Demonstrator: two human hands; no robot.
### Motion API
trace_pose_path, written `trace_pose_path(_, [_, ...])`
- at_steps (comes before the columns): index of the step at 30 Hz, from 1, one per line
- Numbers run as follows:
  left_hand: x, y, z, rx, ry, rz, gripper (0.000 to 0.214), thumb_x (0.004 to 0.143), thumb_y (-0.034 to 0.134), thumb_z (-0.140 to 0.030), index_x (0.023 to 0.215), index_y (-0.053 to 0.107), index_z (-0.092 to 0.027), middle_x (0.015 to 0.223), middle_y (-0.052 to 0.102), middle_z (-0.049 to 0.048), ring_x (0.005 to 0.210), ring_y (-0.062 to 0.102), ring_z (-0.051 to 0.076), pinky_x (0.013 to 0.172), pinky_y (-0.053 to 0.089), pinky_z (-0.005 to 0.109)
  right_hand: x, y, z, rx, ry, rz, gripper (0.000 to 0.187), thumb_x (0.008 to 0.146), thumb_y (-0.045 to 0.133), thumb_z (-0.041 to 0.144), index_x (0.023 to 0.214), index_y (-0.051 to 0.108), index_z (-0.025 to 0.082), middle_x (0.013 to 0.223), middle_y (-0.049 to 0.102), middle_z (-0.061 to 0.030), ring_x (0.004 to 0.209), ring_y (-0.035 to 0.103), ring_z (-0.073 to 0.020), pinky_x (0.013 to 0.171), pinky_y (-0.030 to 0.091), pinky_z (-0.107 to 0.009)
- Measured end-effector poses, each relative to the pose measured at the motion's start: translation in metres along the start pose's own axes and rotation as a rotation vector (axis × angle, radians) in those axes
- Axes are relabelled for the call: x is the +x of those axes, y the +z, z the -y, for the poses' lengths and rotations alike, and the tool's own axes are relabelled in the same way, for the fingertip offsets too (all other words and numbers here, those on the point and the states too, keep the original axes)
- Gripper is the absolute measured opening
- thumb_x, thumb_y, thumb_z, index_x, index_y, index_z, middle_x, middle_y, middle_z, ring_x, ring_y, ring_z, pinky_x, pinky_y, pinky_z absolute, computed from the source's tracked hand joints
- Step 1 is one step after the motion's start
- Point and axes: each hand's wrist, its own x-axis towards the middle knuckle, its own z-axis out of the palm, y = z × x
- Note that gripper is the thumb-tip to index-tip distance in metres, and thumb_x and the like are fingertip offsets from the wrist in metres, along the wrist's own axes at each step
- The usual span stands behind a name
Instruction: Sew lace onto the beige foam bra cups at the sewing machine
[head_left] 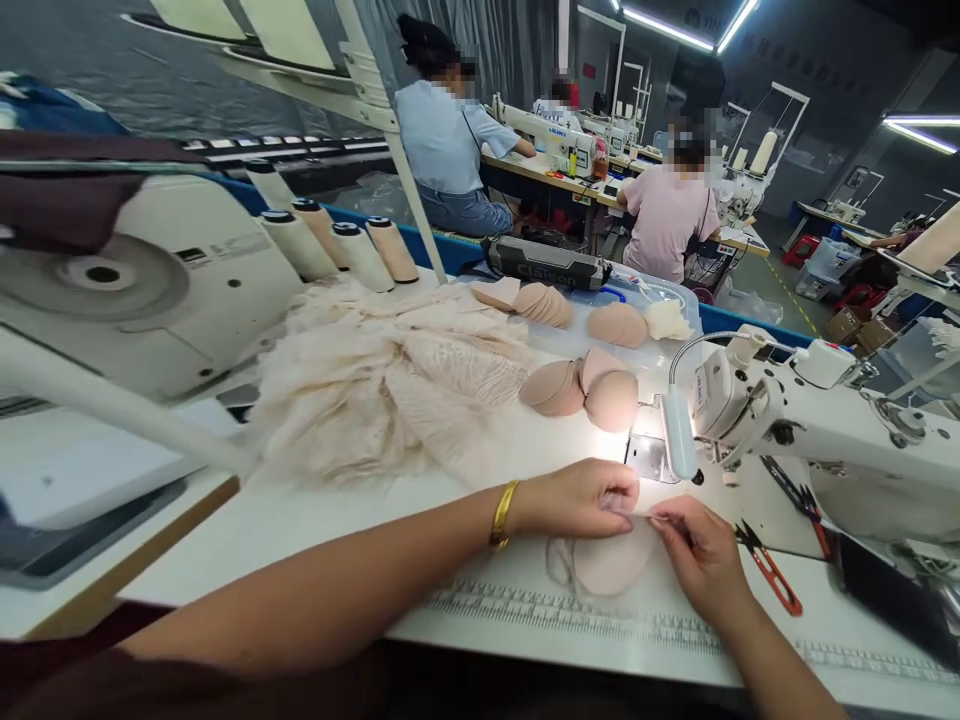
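My left hand [589,497], with a gold bracelet [503,515] at the wrist, pinches the edge of a piece of sheer pale fabric [559,560]. Opposite it, my right hand [699,550] pinches the same edge between thumb and forefinger. Below both hands a beige bra pad [611,562] lies on the white table; I cannot tell whether it is joined to the fabric. Just beyond them stands a sewing machine [825,410], its plate [649,458] lit by a small lamp [678,435].
More bra pads [555,388] lie behind my hands, beside a heap of cream lace fabric [390,380]. Orange-handled thread snips [772,572] rest at my right. A printed ruler [540,610] runs along the front edge. Thread cones [364,255] stand at the back left. Co-workers sit beyond.
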Motion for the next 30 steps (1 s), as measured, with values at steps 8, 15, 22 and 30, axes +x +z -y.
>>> trace_pose_path(8, [-0.012,-0.013,-0.035,0.31,0.053,0.038,0.024,0.078,0.066,-0.03,0.072,0.045,-0.02,0.065,0.046,-0.0048,0.058,0.042,0.012,0.051,0.029,0.025,-0.009,-0.009,0.027,-0.274,-0.143,-0.267,0.012,0.101,0.058,0.023,0.103,0.07,0.026,0.087,0.072,-0.0025,0.079,0.06,-0.0208,0.072,0.05,-0.034])
trace_pose_path(15, [-0.028,-0.036,-0.041,0.969,0.114,-0.291,0.004,0.09,0.055,-0.017,0.09,0.059,-0.019,0.079,0.065,0.0023,0.069,0.059,0.02,0.056,0.032,0.028,0.003,-0.004,0.048,-0.359,-0.304,-0.329,0.021,0.1,0.057,0.013,0.112,0.068,0.026,0.094,0.076,-0.0039,0.076,0.063,-0.0199,0.068,0.051,-0.034])
trace_pose_path(22, [-0.063,-0.026,-0.01,1.062,0.299,-0.311,0.026,0.088,0.073,-0.038,0.093,0.06,-0.017,0.1,0.066,0.0088,0.085,0.059,0.025,0.074,0.045,0.036,0.018,0.015,0.004,-0.588,-0.498,-0.001,0.028,0.1,0.048,0.009,0.106,0.07,0.025,0.11,0.077,-0.0056,0.093,0.072,-0.0216,0.076,0.056,-0.034])
trace_pose_path(30, [-0.012,0.0,0.003,1.001,0.412,-0.165,0.013,0.091,0.067,-0.02,0.08,0.06,-0.018,0.083,0.065,0.0041,0.076,0.057,0.02,0.065,0.04,0.033,0.02,-0.007,-0.031,-0.577,-0.572,0.22,0.03,0.102,0.048,0.009,0.117,0.069,0.025,0.119,0.075,-0.0059,0.105,0.069,-0.0222,0.086,0.057,-0.037])
